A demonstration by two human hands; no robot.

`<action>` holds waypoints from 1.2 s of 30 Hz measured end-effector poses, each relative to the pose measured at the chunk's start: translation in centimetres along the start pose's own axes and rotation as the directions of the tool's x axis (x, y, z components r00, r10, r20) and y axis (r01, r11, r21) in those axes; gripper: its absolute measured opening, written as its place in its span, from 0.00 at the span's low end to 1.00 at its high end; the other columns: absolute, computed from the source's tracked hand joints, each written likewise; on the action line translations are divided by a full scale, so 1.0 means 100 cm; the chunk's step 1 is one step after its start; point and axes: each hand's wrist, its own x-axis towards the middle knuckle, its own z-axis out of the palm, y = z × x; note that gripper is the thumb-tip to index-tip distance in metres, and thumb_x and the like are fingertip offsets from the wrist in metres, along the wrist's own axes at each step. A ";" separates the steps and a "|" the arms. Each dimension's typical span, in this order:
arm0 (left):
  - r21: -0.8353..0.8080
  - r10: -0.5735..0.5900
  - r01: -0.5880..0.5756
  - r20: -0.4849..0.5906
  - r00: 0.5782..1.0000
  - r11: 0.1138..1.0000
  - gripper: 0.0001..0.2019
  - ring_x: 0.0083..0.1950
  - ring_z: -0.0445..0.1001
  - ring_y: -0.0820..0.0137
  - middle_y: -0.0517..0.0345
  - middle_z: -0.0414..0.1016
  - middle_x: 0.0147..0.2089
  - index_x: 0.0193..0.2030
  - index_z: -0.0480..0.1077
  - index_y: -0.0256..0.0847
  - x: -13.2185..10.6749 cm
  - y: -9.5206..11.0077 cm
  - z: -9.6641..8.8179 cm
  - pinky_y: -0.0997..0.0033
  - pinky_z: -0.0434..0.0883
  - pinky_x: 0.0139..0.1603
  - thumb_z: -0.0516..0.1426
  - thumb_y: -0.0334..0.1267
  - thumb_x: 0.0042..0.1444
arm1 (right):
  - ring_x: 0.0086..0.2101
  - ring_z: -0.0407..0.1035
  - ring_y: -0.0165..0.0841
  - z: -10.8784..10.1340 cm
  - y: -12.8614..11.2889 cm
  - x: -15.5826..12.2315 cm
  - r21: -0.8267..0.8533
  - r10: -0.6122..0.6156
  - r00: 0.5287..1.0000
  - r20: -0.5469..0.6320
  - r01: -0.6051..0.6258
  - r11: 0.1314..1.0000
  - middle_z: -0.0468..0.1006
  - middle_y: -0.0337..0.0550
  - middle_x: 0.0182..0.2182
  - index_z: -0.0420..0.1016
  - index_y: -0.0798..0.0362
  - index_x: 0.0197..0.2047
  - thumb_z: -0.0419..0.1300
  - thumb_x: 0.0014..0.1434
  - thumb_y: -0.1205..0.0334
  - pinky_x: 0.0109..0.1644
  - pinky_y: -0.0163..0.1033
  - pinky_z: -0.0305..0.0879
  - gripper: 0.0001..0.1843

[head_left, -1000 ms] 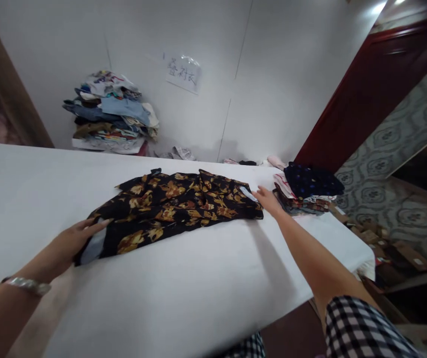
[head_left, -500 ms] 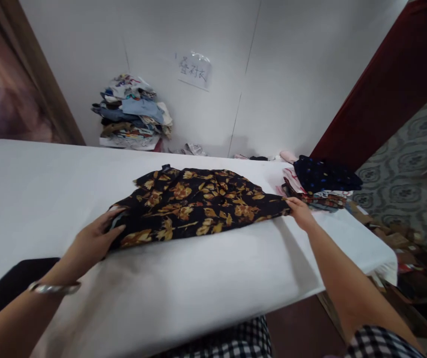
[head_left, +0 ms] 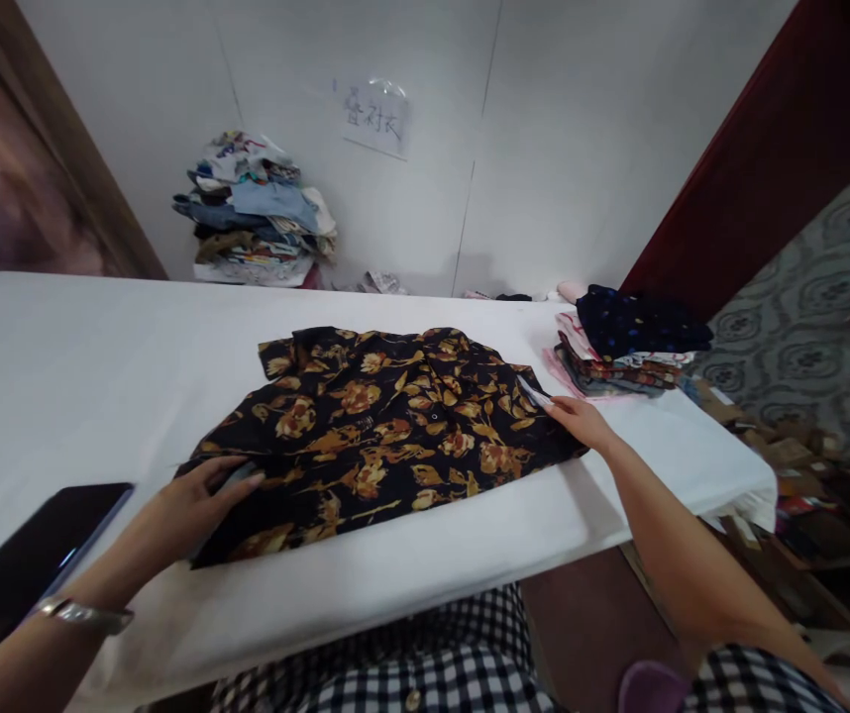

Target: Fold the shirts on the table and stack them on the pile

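Observation:
A black shirt (head_left: 380, 446) printed with golden-brown flowers lies spread on the white table, collar at the far side and hem toward me. My left hand (head_left: 206, 505) grips its lower left corner, thumb and fingers closed around the edge, with a greyish strip of cloth between them. On the opposite side, my right hand (head_left: 580, 421) pinches the shirt's right edge below the sleeve, where a pale sliver shows beside the fingertips.
A dark phone or tablet (head_left: 39, 555) lies left of my forearm. Folded clothes (head_left: 633, 337) are stacked at the table's right end. A taller clothes pile (head_left: 258, 213) stands by the back wall, near a handwritten sign (head_left: 376, 121). Cartons (head_left: 811, 456) lie beyond the right edge.
The shirt's near edge has come down and toward me, so the cloth now lies flatter and wider. My left hand has moved nearer; my right hand has shifted slightly along the right edge.

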 end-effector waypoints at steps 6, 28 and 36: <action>-0.241 -0.147 0.111 -0.139 0.979 0.964 0.19 0.29 0.71 0.69 0.61 0.75 0.30 0.38 0.70 0.41 -0.009 0.042 -0.022 0.74 0.68 0.27 0.56 0.54 0.49 | 0.33 0.72 0.38 0.033 -0.019 0.031 -0.241 -0.007 0.999 -0.034 -0.002 0.971 0.80 0.43 0.30 0.80 0.50 0.35 0.62 0.52 0.55 0.38 0.38 0.61 0.10; 0.370 0.015 0.003 -0.045 0.999 0.929 0.25 0.48 0.76 0.52 0.42 0.75 0.51 0.53 0.68 0.39 0.030 0.020 -0.010 0.54 0.72 0.45 0.42 0.52 0.61 | 0.40 0.73 0.40 0.062 -0.014 0.054 -0.269 -0.098 0.992 -0.078 0.074 0.960 0.81 0.46 0.38 0.79 0.50 0.39 0.56 0.58 0.59 0.44 0.39 0.64 0.11; 0.288 0.590 -0.539 -0.131 0.796 0.791 0.28 0.59 0.70 0.55 0.45 0.74 0.56 0.54 0.71 0.41 0.016 0.014 0.039 0.54 0.67 0.61 0.48 0.57 0.57 | 0.47 0.71 0.39 0.061 -0.058 0.088 -0.214 -0.211 0.976 -0.044 0.197 0.957 0.79 0.47 0.45 0.79 0.51 0.44 0.53 0.61 0.60 0.52 0.39 0.62 0.15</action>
